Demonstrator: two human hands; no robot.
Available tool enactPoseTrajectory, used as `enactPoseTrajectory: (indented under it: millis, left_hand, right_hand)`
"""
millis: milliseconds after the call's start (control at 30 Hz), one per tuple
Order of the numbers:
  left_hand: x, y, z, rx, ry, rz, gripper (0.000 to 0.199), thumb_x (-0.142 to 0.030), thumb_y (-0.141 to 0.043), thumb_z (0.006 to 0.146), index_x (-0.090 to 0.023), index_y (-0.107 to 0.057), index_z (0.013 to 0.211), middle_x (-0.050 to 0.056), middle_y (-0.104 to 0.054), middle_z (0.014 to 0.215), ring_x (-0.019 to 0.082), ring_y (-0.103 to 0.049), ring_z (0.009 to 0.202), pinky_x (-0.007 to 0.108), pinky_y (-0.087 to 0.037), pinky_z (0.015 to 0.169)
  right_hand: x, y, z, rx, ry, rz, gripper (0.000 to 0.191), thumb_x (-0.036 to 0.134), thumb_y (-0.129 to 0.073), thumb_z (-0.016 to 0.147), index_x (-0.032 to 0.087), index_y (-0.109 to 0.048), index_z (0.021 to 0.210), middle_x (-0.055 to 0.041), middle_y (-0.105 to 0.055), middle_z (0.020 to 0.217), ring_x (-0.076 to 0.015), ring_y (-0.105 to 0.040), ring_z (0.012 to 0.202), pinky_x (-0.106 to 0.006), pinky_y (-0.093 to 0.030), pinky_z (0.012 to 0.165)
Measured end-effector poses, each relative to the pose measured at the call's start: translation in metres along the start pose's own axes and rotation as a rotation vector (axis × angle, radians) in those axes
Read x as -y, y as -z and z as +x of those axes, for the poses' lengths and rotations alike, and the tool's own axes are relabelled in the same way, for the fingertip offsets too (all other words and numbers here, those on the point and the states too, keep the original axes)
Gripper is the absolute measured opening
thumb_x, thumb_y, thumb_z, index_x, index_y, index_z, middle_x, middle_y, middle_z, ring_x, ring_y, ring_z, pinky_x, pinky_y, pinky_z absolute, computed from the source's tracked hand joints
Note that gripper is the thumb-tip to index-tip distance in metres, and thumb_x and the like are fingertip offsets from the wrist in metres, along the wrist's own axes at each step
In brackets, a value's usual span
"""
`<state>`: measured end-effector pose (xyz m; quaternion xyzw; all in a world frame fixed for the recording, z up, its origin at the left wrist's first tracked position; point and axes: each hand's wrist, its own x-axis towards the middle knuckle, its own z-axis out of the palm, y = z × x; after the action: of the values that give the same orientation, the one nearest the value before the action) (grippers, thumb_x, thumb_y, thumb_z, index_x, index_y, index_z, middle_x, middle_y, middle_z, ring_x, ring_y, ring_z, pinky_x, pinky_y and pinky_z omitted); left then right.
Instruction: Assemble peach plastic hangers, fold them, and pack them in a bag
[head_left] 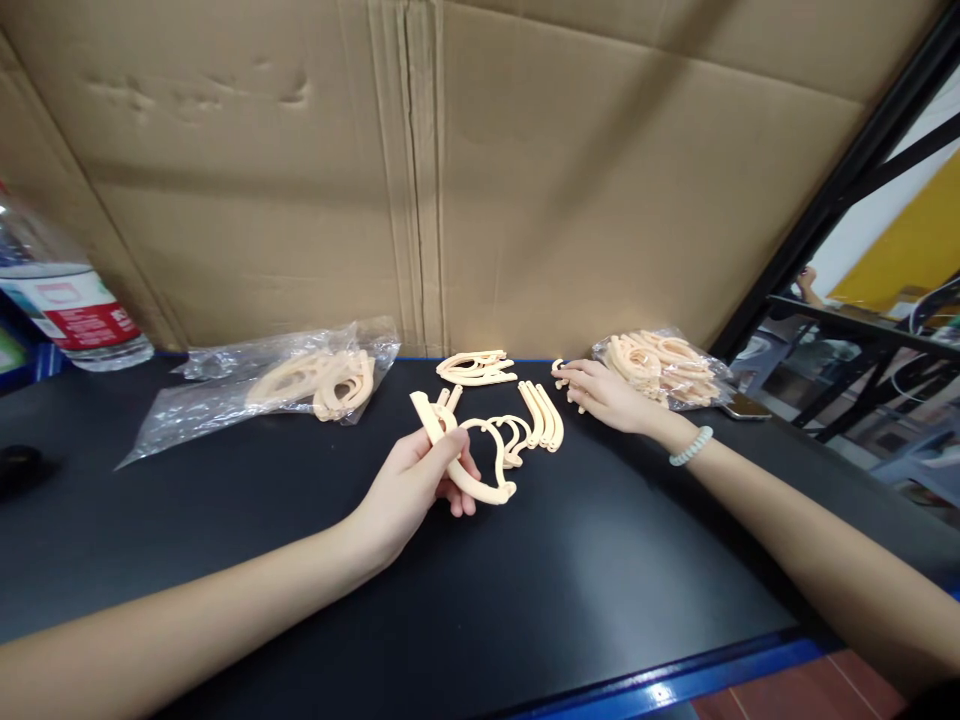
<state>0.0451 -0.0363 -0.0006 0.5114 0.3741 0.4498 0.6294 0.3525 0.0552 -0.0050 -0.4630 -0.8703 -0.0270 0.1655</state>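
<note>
My left hand is closed around a cream plastic piece, with a curved arm and a ring-like part, held above the black table. Farther right, my right hand reaches over some small cream hooks, its fingertips on or just above them; whether it grips one is unclear. Between the hands lie curved cream pieces and a row of slim cream bars. A stack of cream parts rests behind them, near the cardboard.
A clear bag with cream parts lies at the left, another bag at the right beside a phone. A water bottle stands far left. Cardboard rises behind the black table; a black metal frame is at right.
</note>
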Motion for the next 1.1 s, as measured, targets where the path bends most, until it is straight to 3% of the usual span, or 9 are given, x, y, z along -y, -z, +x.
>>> enactPoseTrajectory:
  millis: [100, 300, 367, 500, 633, 767, 933, 1033, 1100]
  left_hand:
    - [0.0, 0.0, 0.0, -0.004, -0.002, 0.0, 0.033, -0.039, -0.063, 0.084, -0.012, -0.058, 0.065, 0.001, -0.061, 0.056, 0.011, -0.058, 0.041, 0.019, -0.043, 0.04]
    - [-0.001, 0.0, 0.0, -0.002, -0.001, 0.004, 0.033, -0.038, -0.063, 0.083, -0.012, -0.058, 0.064, 0.002, -0.061, 0.057, 0.011, -0.058, 0.042, 0.019, -0.043, 0.04]
    - [-0.001, 0.0, 0.0, 0.004, -0.005, 0.004, 0.033, -0.039, -0.063, 0.084, -0.012, -0.058, 0.065, 0.001, -0.061, 0.058, 0.011, -0.058, 0.042, 0.019, -0.043, 0.04]
    - [0.0, 0.001, 0.001, 0.008, -0.005, 0.017, 0.034, -0.04, -0.061, 0.085, -0.012, -0.058, 0.065, 0.001, -0.06, 0.056, 0.01, -0.058, 0.042, 0.019, -0.045, 0.041]
    - [0.001, 0.001, 0.0, 0.015, -0.012, 0.021, 0.035, -0.041, -0.061, 0.085, -0.012, -0.058, 0.066, 0.001, -0.06, 0.055, 0.01, -0.058, 0.042, 0.019, -0.045, 0.041]
    - [0.0, 0.0, -0.001, 0.018, -0.009, 0.023, 0.034, -0.04, -0.061, 0.085, -0.012, -0.058, 0.065, 0.001, -0.06, 0.054, 0.01, -0.058, 0.042, 0.019, -0.045, 0.041]
    - [-0.001, 0.0, 0.0, 0.02, -0.015, 0.029, 0.036, -0.041, -0.06, 0.086, -0.013, -0.057, 0.065, 0.0, -0.059, 0.053, 0.01, -0.057, 0.042, 0.019, -0.045, 0.041]
    - [0.0, 0.0, 0.0, 0.025, -0.019, 0.03, 0.036, -0.041, -0.06, 0.086, -0.012, -0.057, 0.065, 0.001, -0.059, 0.053, 0.01, -0.058, 0.042, 0.019, -0.045, 0.041]
    - [0.001, 0.001, 0.0, 0.029, -0.015, 0.031, 0.036, -0.041, -0.059, 0.086, -0.012, -0.058, 0.065, 0.001, -0.059, 0.053, 0.01, -0.058, 0.042, 0.019, -0.045, 0.041]
  right_hand:
    - [0.005, 0.003, -0.001, 0.041, -0.003, 0.005, 0.039, 0.034, -0.044, 0.096, 0.013, -0.057, 0.127, -0.0167, -0.054, 0.13, -0.0289, -0.05, 0.122, -0.048, -0.041, 0.105]
    - [0.011, 0.022, -0.01, 0.081, -0.058, 0.026, 0.024, 0.032, -0.05, 0.092, 0.016, -0.066, 0.1, -0.0119, -0.062, 0.104, -0.0242, -0.061, 0.096, -0.043, -0.05, 0.09]
    - [0.012, 0.025, -0.013, 0.085, -0.069, 0.033, 0.025, 0.031, -0.051, 0.091, 0.017, -0.064, 0.108, -0.0116, -0.063, 0.107, -0.0245, -0.061, 0.097, -0.044, -0.05, 0.09]
    - [0.012, 0.024, -0.018, 0.142, -0.102, 0.028, 0.045, 0.034, -0.052, 0.091, 0.018, -0.051, 0.133, -0.0147, -0.054, 0.132, -0.0255, -0.062, 0.106, -0.045, -0.048, 0.097]
    - [0.013, 0.024, -0.022, 0.196, -0.146, -0.008, 0.053, 0.032, -0.054, 0.088, 0.014, -0.046, 0.138, -0.0181, -0.047, 0.141, -0.0304, -0.056, 0.121, -0.047, -0.043, 0.104]
    - [0.023, 0.033, -0.023, 0.196, -0.176, -0.076, 0.051, 0.029, -0.055, 0.087, 0.013, -0.048, 0.135, -0.0184, -0.055, 0.131, -0.0325, -0.055, 0.121, -0.046, -0.044, 0.102]
    - [0.029, 0.035, -0.024, 0.169, -0.268, -0.189, 0.029, 0.023, -0.057, 0.083, 0.013, -0.059, 0.111, -0.0159, -0.066, 0.1, -0.03, -0.067, 0.086, -0.041, -0.052, 0.075]
    - [0.025, 0.027, -0.022, 0.174, -0.213, -0.13, 0.017, 0.016, -0.055, 0.082, 0.015, -0.06, 0.099, -0.0096, -0.068, 0.083, -0.0243, -0.066, 0.073, -0.036, -0.052, 0.067]
    - [0.022, 0.019, -0.018, 0.151, -0.145, -0.09, 0.022, 0.01, -0.051, 0.083, 0.017, -0.06, 0.101, -0.009, -0.069, 0.089, -0.0236, -0.067, 0.082, -0.036, -0.053, 0.074]
